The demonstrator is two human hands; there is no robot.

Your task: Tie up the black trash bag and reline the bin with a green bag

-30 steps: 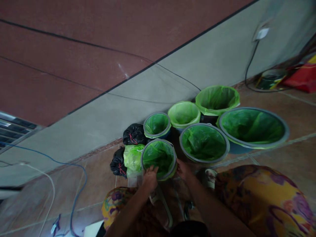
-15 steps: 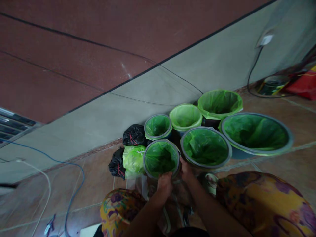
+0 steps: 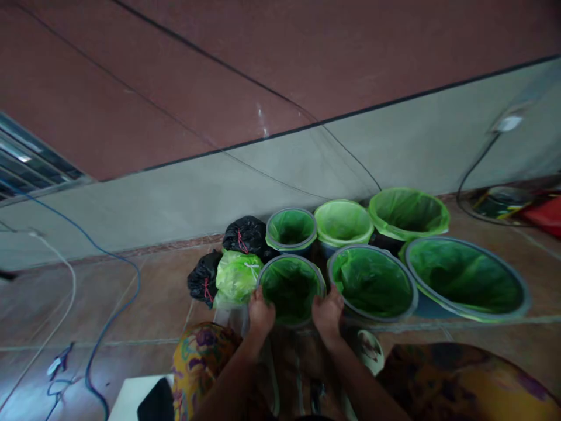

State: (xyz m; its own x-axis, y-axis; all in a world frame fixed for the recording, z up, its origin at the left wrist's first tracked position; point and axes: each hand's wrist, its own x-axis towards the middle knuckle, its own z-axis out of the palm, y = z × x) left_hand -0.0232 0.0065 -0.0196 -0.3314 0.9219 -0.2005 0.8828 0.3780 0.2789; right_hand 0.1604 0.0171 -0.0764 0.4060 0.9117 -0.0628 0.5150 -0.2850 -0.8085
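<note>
Brown floor tiles [image 3: 153,304] under green-lined bin [image 3: 291,289]; both hands' fingers seemingly grasping its rim

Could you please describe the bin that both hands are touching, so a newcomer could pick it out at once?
Six green-lined bins stand in two rows along the grey wall. The small front bin is leftmost in the near row, beside a tied light-green bag. Only it has the left hand and right hand on its rim.

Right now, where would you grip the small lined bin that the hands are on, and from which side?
Probably by its grey rim, on opposite sides, coming from the near side above. The bin stands upright and open, hemmed in by the tied green bag and a larger bin. The left hand and right hand already sit at that rim.
</note>
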